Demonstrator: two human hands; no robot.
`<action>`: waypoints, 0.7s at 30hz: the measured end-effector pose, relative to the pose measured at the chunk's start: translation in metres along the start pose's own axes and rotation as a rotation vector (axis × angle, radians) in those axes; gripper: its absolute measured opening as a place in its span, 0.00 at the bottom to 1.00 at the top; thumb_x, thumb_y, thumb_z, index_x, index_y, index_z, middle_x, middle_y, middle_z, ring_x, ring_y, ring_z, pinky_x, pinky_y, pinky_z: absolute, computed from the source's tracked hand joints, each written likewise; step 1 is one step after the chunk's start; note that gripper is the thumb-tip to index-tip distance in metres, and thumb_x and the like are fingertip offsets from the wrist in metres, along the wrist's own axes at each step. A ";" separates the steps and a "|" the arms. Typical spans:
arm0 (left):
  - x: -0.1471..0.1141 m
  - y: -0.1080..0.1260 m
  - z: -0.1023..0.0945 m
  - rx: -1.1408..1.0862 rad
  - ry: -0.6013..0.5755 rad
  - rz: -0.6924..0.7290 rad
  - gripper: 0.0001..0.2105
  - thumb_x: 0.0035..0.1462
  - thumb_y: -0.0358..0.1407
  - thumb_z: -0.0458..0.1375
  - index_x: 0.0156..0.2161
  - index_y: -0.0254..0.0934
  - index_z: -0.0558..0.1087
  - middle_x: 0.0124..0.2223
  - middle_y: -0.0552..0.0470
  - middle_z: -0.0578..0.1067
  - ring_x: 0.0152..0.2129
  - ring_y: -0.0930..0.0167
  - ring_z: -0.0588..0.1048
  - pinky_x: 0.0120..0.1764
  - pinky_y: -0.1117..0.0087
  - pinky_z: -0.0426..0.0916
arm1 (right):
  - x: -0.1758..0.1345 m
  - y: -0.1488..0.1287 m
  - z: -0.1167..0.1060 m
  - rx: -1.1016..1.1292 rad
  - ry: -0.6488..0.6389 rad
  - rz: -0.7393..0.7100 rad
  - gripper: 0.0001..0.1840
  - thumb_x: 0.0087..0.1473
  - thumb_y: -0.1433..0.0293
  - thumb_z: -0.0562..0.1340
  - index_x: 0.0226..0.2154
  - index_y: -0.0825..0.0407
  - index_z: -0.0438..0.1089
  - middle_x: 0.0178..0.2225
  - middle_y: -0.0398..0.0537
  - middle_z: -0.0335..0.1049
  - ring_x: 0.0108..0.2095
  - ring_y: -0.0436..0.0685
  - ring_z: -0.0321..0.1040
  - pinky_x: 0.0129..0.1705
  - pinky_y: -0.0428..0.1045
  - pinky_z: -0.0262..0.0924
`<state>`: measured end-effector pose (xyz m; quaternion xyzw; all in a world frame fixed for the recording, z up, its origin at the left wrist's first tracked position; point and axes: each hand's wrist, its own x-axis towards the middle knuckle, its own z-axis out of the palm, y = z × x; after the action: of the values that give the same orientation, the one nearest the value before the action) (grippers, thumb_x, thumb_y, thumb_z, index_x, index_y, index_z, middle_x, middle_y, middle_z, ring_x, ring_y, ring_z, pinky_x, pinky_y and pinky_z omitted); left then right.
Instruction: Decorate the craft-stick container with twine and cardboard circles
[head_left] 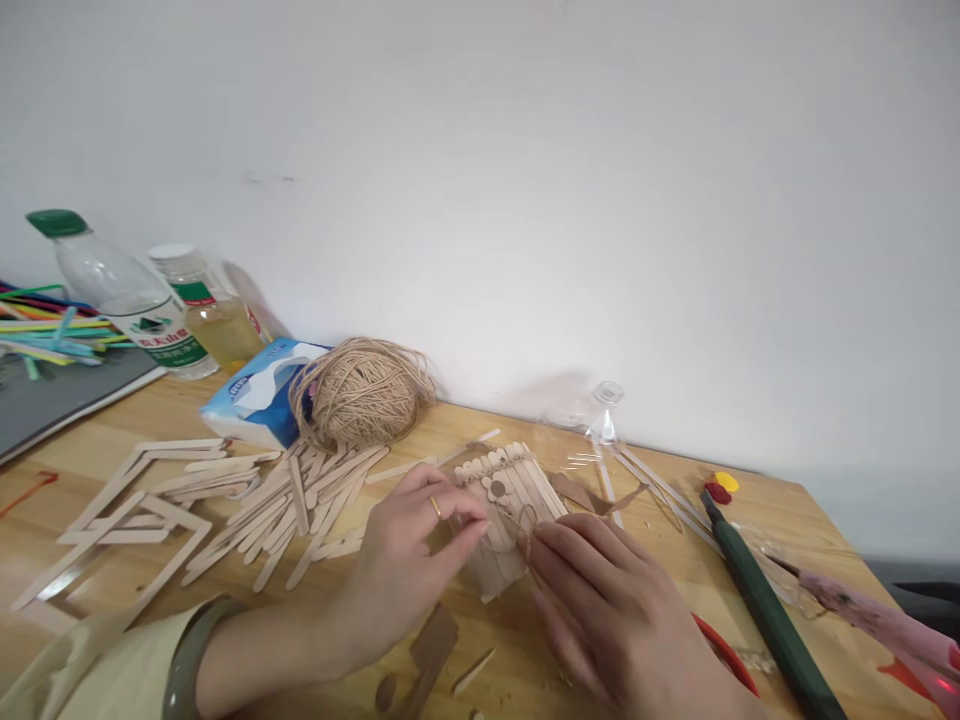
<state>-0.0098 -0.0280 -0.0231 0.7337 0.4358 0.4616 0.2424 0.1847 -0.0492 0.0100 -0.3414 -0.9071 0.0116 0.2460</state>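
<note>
A small panel of craft sticks (501, 570), with a wooden flower (498, 490) and a strip of twine along its top, lies tilted between my hands. My left hand (420, 550), wearing a ring, is above the panel's left side with thumb and fingertips pinched together; whatever is between them is too fine to make out. My right hand (607, 600) is closed at the panel's right edge, its fingertips on a thin loop of twine (527, 522) that curves over the panel. The right hand covers part of the panel's lower right.
A twine ball (364, 395) rests by a tissue pack (262, 390), near two bottles. Loose craft sticks (277, 520) spread leftward. Brown scraps (435, 640) lie in front. A green tool (769, 610), a pink tool (877, 610) and a red handle (726, 650) are rightward.
</note>
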 end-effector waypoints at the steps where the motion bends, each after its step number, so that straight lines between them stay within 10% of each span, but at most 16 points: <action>1: 0.001 0.000 -0.001 0.017 -0.008 0.023 0.05 0.55 0.29 0.56 0.31 0.39 0.73 0.27 0.54 0.73 0.29 0.71 0.69 0.33 0.69 0.66 | 0.000 0.000 0.001 -0.012 0.009 -0.004 0.10 0.56 0.78 0.53 0.31 0.57 0.70 0.29 0.50 0.71 0.31 0.57 0.64 0.32 0.52 0.64; 6: 0.000 0.000 -0.003 0.189 0.043 0.246 0.05 0.55 0.29 0.54 0.33 0.36 0.72 0.31 0.51 0.74 0.31 0.70 0.69 0.34 0.67 0.67 | -0.002 0.001 0.007 -0.066 0.058 -0.015 0.10 0.57 0.79 0.54 0.35 0.58 0.71 0.30 0.50 0.73 0.32 0.57 0.67 0.33 0.51 0.66; 10: -0.016 -0.006 0.002 0.344 0.212 0.733 0.05 0.54 0.30 0.54 0.31 0.39 0.72 0.29 0.56 0.74 0.29 0.73 0.68 0.40 0.70 0.67 | -0.002 0.002 0.007 -0.098 0.074 -0.034 0.11 0.58 0.78 0.53 0.35 0.59 0.71 0.31 0.51 0.74 0.33 0.57 0.68 0.34 0.52 0.67; 14: -0.024 -0.008 0.007 0.503 0.130 1.040 0.08 0.57 0.34 0.53 0.34 0.44 0.75 0.39 0.61 0.77 0.39 0.74 0.67 0.43 0.72 0.65 | -0.002 0.002 0.007 -0.102 0.086 -0.042 0.12 0.58 0.78 0.52 0.34 0.58 0.71 0.29 0.51 0.74 0.31 0.57 0.68 0.31 0.51 0.67; 21: -0.005 0.005 -0.003 0.162 0.037 0.565 0.06 0.54 0.26 0.54 0.34 0.37 0.73 0.27 0.57 0.77 0.27 0.74 0.70 0.30 0.73 0.67 | -0.004 0.003 0.008 -0.084 0.105 -0.028 0.10 0.58 0.79 0.53 0.34 0.58 0.71 0.30 0.50 0.74 0.32 0.57 0.69 0.32 0.51 0.67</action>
<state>-0.0113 -0.0345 -0.0205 0.8343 0.2542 0.4878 0.0368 0.1854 -0.0479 0.0004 -0.3389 -0.8973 -0.0479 0.2787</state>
